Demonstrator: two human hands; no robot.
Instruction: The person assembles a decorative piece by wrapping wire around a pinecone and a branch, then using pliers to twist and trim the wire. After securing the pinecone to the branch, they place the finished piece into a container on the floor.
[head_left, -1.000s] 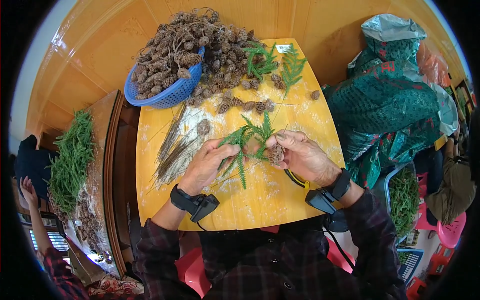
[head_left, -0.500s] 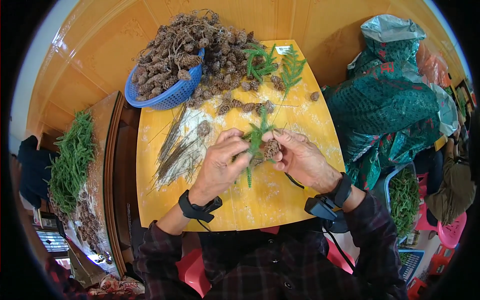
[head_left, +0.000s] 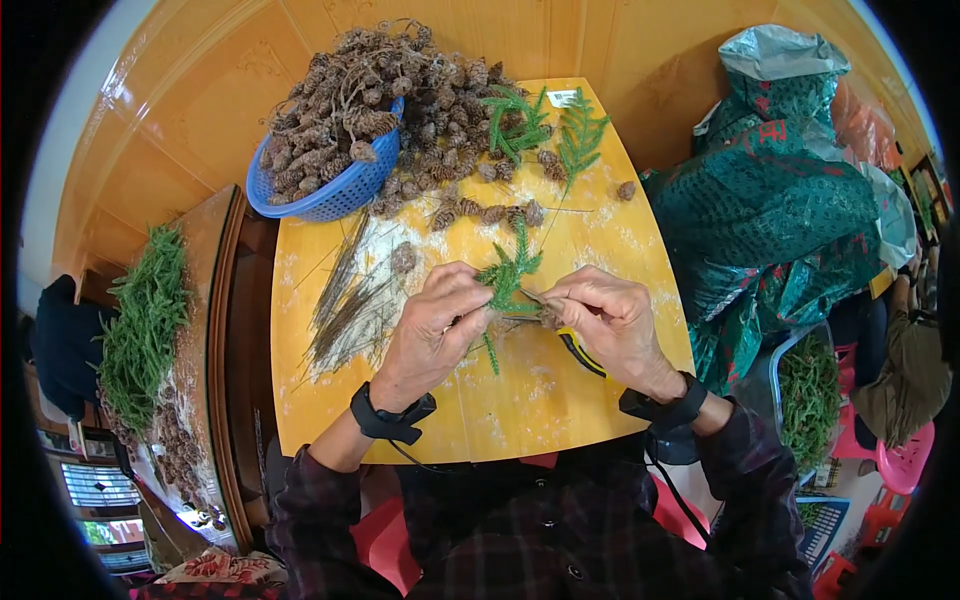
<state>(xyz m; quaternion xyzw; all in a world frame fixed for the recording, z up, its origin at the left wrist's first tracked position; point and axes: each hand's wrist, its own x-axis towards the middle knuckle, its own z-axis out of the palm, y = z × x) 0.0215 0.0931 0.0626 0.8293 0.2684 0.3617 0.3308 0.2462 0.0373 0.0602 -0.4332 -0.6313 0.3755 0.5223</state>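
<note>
My left hand point(head_left: 440, 325) is closed, its thumb and fingers pinching a green artificial pine sprig point(head_left: 508, 280) over the yellow table. Close beside it, my right hand point(head_left: 605, 315) is closed on a thin brown stem point(head_left: 535, 297) that points toward the sprig. Whatever else sits under those fingers is mostly hidden; a bit of brown shows there. Below the right hand lies a tool with a yellow and black handle point(head_left: 580, 352), its other end partly covered. A single pine cone point(head_left: 404, 258) rests on the table beyond my left hand.
A blue basket point(head_left: 335, 193) heaped with pine cones stands at the far left, more cones spilling beside it. Thin wires point(head_left: 350, 310) lie left. Two green sprigs, one a flat frond point(head_left: 580, 140), lie at the back. Green bags point(head_left: 770, 210) crowd the right side.
My right hand has turned and shifted slightly right; the pine cone that showed in its fingers is now hidden. The yellow and black handle has come into view. My left hand still grips the sprig.
</note>
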